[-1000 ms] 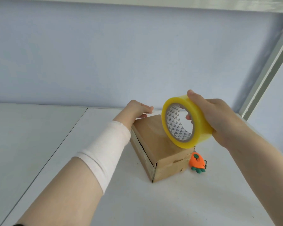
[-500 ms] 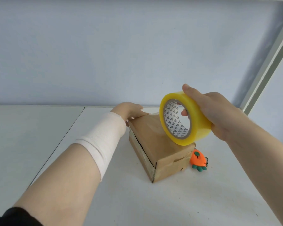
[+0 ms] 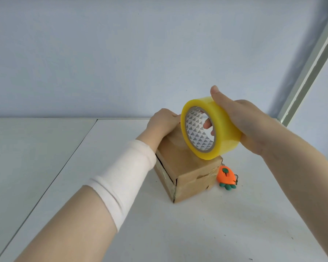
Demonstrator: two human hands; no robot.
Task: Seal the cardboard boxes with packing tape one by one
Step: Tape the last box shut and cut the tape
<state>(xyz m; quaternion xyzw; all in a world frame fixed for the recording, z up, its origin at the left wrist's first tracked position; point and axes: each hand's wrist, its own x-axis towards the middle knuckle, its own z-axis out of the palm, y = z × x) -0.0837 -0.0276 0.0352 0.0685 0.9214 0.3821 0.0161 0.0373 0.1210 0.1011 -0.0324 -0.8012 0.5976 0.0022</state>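
One brown cardboard box [image 3: 186,167] stands on the white table [image 3: 216,233] with a vertical corner edge turned toward the camera. Its top runs back from that corner toward the wall.

One yellow roll of clear packing tape [image 3: 222,133] stands on edge over the near right part of the box top. Its axis is about level, and its open patterned core faces left and toward the camera.

The right hand [image 3: 248,125] grasps the roll, thumb across the outer band and fingers [image 3: 207,124] hooked through the core.

The left hand [image 3: 161,123], with a white sleeve [image 3: 125,178] on its forearm, lies palm down on the far end of the box. Its fingertips reach the roll's rim, and I cannot tell whether they press or pinch.

One orange carrot-shaped charm [image 3: 226,177] lies just right of the box.
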